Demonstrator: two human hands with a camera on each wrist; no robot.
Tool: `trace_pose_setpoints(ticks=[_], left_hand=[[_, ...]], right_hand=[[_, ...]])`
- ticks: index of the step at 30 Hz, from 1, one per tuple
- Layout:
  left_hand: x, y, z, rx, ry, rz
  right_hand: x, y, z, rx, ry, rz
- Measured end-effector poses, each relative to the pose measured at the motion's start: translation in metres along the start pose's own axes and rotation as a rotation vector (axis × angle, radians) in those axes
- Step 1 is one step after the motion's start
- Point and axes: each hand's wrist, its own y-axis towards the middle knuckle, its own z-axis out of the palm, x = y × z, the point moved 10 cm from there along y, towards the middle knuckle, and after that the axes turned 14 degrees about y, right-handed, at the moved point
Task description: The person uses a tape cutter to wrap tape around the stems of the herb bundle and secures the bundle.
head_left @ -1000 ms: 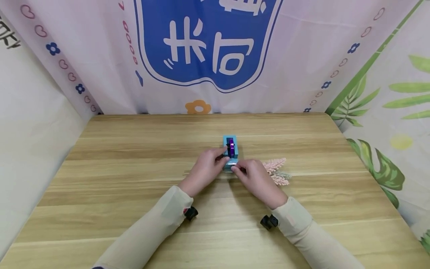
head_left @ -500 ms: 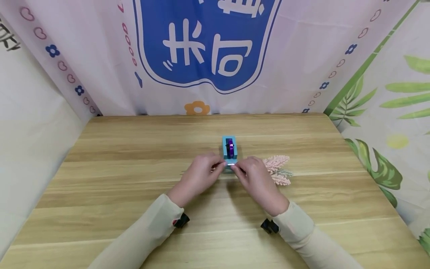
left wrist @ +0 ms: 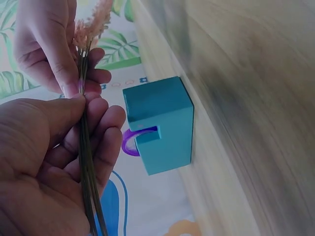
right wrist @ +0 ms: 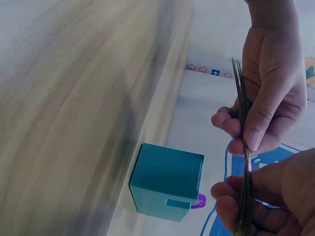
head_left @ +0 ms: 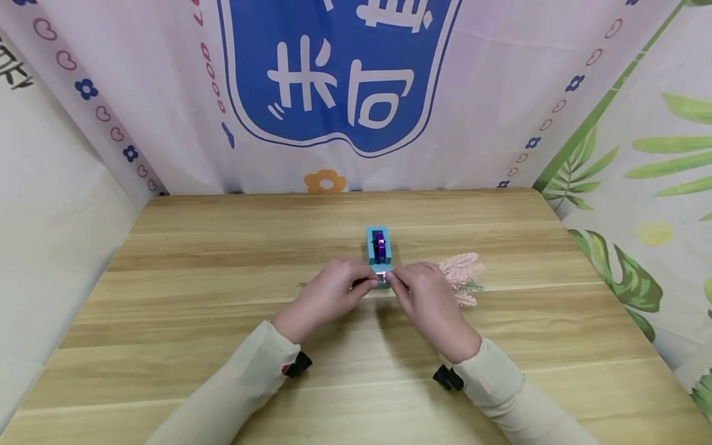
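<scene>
A bunch of artificial flowers with pale pink heads and thin stems lies across both hands, raised above the table. My left hand pinches the stems between thumb and fingers, their bare ends trailing off to the left. Fingertip to fingertip with it, my right hand pinches the stems nearer the flower heads. A small shiny, purplish strip of tape shows on the stems between the fingertips. Just beyond the hands stands a blue tape dispenser holding a purple roll.
The wooden table extends around the hands. Behind it hangs a printed cloth with a blue emblem, and a leaf-patterned cloth hangs at the right. Each wrist carries a small black camera.
My left hand has come away from the dispenser's roll, back and down to the stems beside my right fingertips. The right hand stays nearly in place; the flower heads have shifted slightly.
</scene>
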Motion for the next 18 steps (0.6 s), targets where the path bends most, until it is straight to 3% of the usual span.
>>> trace_pose_setpoints(ticks=[8,13,18], left_hand=[[-0.0002,-0.0009,0.0026,0.0,0.02,-0.009],[-0.0007,-0.0008,0.0032,-0.007,0.022,-0.004],[-0.0014,0.0,0.0057,0.0,0.021,-0.004]], right_hand=[[-0.0031,-0.0014,-0.0068,-0.003,0.025,0.026],[0.0019,-0.0025,-0.0089,0.01,0.079,-0.042],[0.0057,-0.0037,-0.0046,0.06,0.05,-0.108]])
